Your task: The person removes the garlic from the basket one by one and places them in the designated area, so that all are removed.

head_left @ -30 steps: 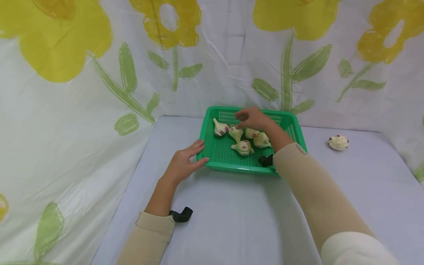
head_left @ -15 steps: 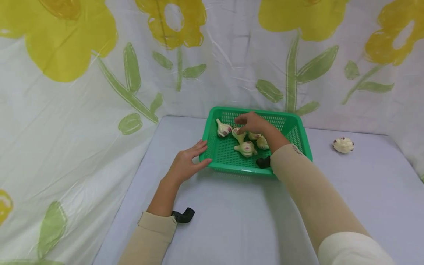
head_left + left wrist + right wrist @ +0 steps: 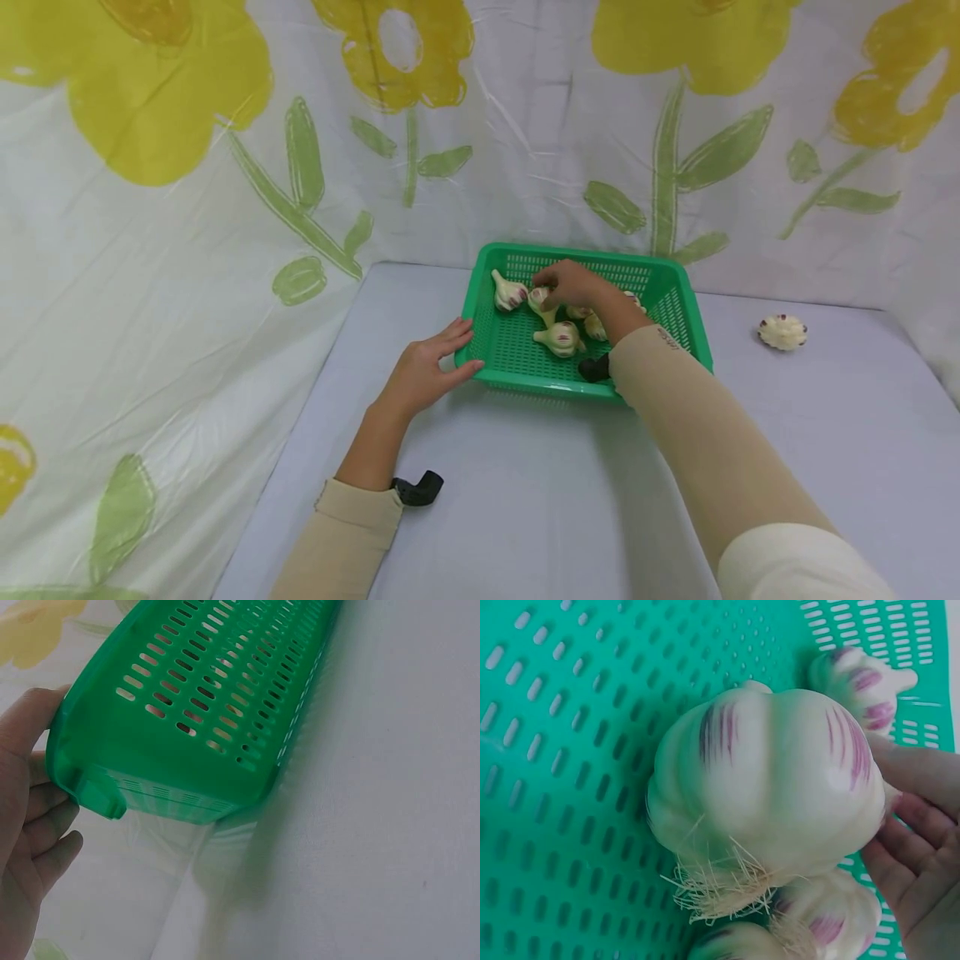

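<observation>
Inside the green basket point(image 3: 540, 385) on the table point(image 3: 525, 500) lie garlic bulbs point(image 3: 561, 339); the right hand point(image 3: 573, 283) bends over them, whether gripping one I cannot tell; the left hand point(image 3: 422, 372), fingers spread, touches the rim.

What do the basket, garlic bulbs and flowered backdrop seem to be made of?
Basket: likely molded plastic, semi-gloss; uniform green, slotted walls.
Garlic bulbs: real skin or imitation plastic, can't tell; smooth, satiny, purple-streaked, fibrous roots.
Flowered backdrop: probably thin plastic sheet, maybe coated fabric; creases, shiny highlights.
</observation>
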Available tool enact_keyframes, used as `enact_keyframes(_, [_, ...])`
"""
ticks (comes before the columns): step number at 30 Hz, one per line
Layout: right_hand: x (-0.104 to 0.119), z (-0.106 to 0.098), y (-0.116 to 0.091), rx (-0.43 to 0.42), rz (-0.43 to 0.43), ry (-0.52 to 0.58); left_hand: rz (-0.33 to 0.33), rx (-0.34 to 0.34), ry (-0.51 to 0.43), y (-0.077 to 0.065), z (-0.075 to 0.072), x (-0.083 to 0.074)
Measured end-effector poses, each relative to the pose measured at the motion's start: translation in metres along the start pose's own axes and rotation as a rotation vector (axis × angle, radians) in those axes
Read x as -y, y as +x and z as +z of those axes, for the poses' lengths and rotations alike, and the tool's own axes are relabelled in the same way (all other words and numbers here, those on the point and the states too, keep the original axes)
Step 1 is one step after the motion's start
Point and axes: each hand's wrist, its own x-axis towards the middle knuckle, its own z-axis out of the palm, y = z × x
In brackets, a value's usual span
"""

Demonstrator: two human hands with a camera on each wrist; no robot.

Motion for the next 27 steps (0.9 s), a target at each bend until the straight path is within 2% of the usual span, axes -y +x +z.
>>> enact_keyframes(10, [-0.0024, 0.0048, 0.0002, -0.002, 0.057, 0.023, -0.018, 0.015, 0.004, 0.0000, -0.0003, -0.0024])
enact_keyframes(18, [-0.0070, 0.0082, 0.0027, 0.030, 0.058, 0.059, -0.022, 0.019, 0.004, -0.0002, -0.0003, -0.0025])
enact_keyframes(27, [-0.0050, 0.0086, 0.0047, 0.071, 0.077, -0.029, -0.014, 0.007, 0.007, -0.0001, -0.0012, -0.0040])
